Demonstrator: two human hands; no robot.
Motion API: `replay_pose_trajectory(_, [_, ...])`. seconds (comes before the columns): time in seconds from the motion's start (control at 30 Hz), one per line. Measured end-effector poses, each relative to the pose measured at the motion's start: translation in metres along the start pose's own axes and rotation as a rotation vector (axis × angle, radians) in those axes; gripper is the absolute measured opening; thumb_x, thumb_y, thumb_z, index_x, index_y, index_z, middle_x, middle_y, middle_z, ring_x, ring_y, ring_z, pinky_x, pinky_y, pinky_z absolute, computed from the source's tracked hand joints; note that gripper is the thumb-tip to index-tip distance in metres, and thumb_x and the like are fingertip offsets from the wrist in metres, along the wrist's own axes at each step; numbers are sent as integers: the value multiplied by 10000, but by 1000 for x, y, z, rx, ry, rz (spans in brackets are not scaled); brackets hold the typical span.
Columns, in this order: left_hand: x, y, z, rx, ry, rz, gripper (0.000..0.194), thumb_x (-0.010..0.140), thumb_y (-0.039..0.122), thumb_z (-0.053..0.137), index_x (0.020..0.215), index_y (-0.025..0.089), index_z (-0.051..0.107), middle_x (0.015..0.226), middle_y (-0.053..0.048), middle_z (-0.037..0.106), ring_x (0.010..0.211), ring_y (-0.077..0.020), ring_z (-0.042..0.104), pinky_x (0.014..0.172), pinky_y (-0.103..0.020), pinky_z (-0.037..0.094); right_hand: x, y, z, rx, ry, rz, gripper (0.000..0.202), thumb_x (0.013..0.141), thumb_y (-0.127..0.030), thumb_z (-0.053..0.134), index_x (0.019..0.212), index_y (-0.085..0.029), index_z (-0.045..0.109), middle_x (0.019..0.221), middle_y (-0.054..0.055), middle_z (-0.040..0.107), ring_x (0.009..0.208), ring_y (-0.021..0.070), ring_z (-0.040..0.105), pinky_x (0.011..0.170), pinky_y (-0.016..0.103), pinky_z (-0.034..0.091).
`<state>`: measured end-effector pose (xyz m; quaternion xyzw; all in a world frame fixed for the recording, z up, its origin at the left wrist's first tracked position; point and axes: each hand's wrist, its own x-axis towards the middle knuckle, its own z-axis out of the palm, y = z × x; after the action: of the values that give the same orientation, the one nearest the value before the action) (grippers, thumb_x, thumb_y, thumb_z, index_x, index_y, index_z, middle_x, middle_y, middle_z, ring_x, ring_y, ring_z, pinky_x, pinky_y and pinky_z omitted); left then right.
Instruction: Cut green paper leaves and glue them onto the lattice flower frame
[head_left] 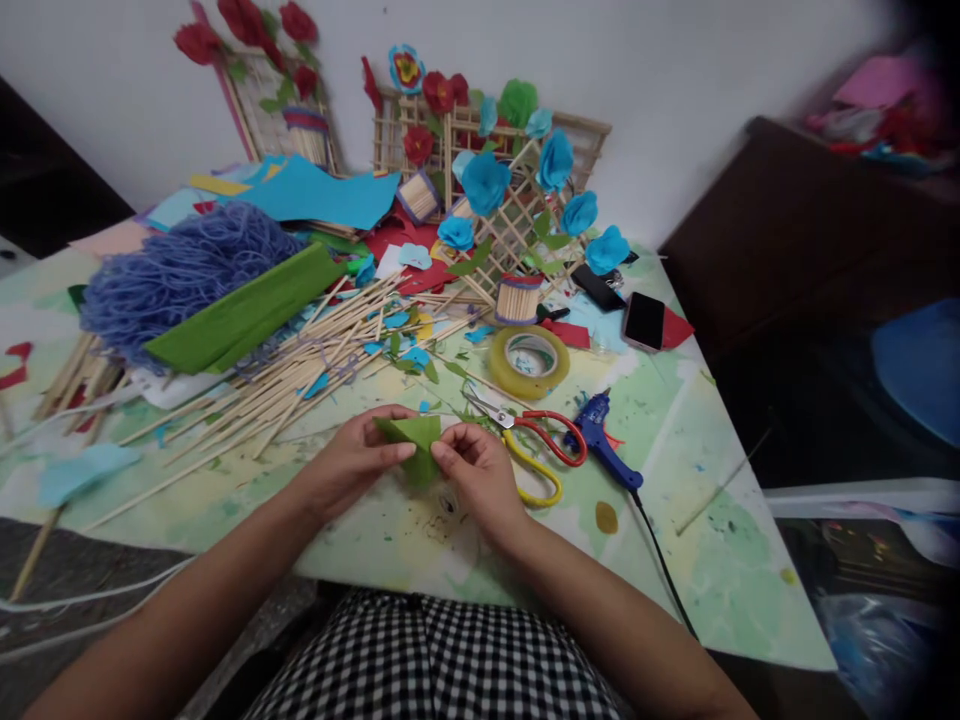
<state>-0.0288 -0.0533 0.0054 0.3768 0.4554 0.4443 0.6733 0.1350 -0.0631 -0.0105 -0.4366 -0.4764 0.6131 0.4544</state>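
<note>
A small piece of green paper (421,440), folded or creased, is held up between both hands above the table's front part. My left hand (358,455) pinches its left side between thumb and fingers. The right edge is pinched by the thumb and fingertips of my right hand (484,475). Just right of that hand lie scissors (536,432) with one red and one yellow handle loop. Farther right is a blue glue gun (606,440) with a black cord. A roll of yellowish tape (529,362) lies behind the scissors.
Thin wooden sticks (300,370) are spread at centre left, beside purple yarn (180,275) and a green paper strip (247,305). Stick lattices with paper flowers (517,215) lean on the wall. A phone (643,321) lies at the right; a white cable (97,597) hangs front left.
</note>
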Motion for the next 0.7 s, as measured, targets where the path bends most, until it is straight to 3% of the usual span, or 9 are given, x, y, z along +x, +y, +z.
replay_pose_trajectory(0.1, [9,-4,6,-64,-29,-104,247,601,204,823,796,137,686,770,-35,715,680,-138,655,678,-237,521,-2,-14,-20,-405,1,-129,156,799,-354,575,821,-200,563,730,8,579,689,156,530,663,293,459])
replay_pose_trajectory(0.17, [13,-6,6,-101,-1,-123,238,614,186,818,812,133,697,776,-38,728,672,-136,666,671,-235,534,-5,-26,-40,-835,70,-264,159,825,-300,571,932,-186,600,947,82,631,929,226,544,852,383,443])
replay_pose_trajectory(0.27, [19,-6,2,-139,66,-118,237,609,157,820,811,124,701,771,-42,737,656,-138,677,647,-236,552,-10,-35,-69,-1251,229,-206,178,827,-211,532,972,-146,610,1035,148,605,1024,279,513,919,428,409])
replay_pose_trajectory(0.4, [22,-6,0,-162,123,-102,226,600,134,825,783,117,694,756,-39,739,634,-129,676,621,-221,557,-15,-30,-87,-1350,167,-105,322,767,-137,527,1082,-142,593,1101,145,596,1068,258,529,942,377,414])
replay_pose_trajectory(0.57, [21,-7,2,-175,143,-88,243,581,133,835,780,119,695,744,-35,741,639,-135,679,623,-223,557,-19,-22,-89,-1397,107,-62,526,677,-92,516,1200,-145,527,1149,147,608,1101,264,549,915,369,437])
replay_pose_trajectory(0.7, [21,-6,0,-186,175,-54,256,573,139,838,782,115,691,770,-40,745,669,-136,685,654,-224,562,-19,-27,-92,-1420,88,-45,571,641,-67,518,1205,-151,504,1117,143,625,1065,269,586,866,356,458])
